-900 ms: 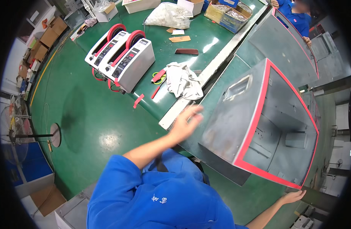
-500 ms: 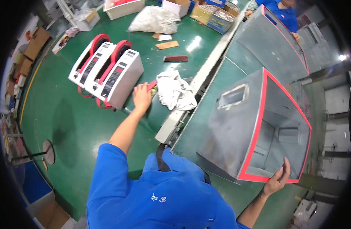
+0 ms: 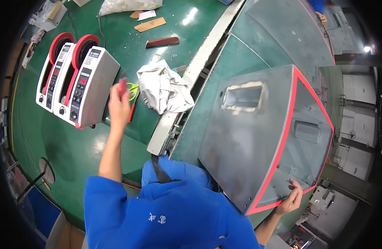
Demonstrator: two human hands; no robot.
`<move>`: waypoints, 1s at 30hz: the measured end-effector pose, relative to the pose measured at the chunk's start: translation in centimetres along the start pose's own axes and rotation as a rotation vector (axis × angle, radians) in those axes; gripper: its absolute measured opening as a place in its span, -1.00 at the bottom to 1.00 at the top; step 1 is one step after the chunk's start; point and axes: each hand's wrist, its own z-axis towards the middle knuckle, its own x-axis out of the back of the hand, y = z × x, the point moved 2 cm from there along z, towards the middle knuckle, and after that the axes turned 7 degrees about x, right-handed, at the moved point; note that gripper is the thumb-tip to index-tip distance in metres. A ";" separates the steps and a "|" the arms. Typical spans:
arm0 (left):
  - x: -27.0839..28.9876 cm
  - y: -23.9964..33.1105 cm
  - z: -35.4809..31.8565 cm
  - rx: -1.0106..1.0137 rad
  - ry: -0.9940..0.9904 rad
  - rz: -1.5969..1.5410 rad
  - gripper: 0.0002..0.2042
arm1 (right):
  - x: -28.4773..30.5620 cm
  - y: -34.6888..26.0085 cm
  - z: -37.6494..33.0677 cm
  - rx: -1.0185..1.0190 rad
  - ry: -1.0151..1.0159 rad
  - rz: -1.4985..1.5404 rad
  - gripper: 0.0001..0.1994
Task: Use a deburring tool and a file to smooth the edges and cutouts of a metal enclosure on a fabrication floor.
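My left hand is closed on a small red tool, blurred, with a dark tip. It is between the white tape dispensers, which carry red tape rolls, and the yellow-green scissors. Beside the scissors lie a red pen-like stick and a crumpled white cloth. A large grey metal housing rests tilted on the bench at my right, red tape running around its open face. At the lowest taped edge, my right hand curls its fingers over the rim.
A pale rail runs along the green bench. Beyond are a dark red strip, cardboard pieces and a white bag. Another grey housing stands at the far right, a co-worker's hand at its edge.
My left hand has lifted the red tool away from the cloth, uncovering the scissors. My right fingers have bent over the rim. The view has shifted, so the dispensers appear further left and higher.
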 end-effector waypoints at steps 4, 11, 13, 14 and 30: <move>-6.3 5.5 -3.9 0.179 -0.666 -0.185 -0.70 | -0.4 0.0 0.3 -0.009 -0.016 -0.041 -0.75; -18.4 8.0 -3.8 -0.151 -1.041 0.076 -0.72 | -0.1 -0.2 0.5 -0.047 -0.079 -0.049 -0.72; -19.7 8.1 -3.4 -0.209 -1.040 0.092 -0.70 | -0.4 -0.3 0.4 -0.088 -0.053 -0.082 -0.72; -20.1 8.1 -3.3 -0.194 -1.060 0.119 -0.70 | -0.4 -0.3 0.5 -0.109 -0.040 -0.098 -0.73; -20.9 8.6 -1.1 -0.288 -1.298 0.217 -0.68 | -0.1 -0.3 0.4 -0.186 -0.135 -0.104 -0.72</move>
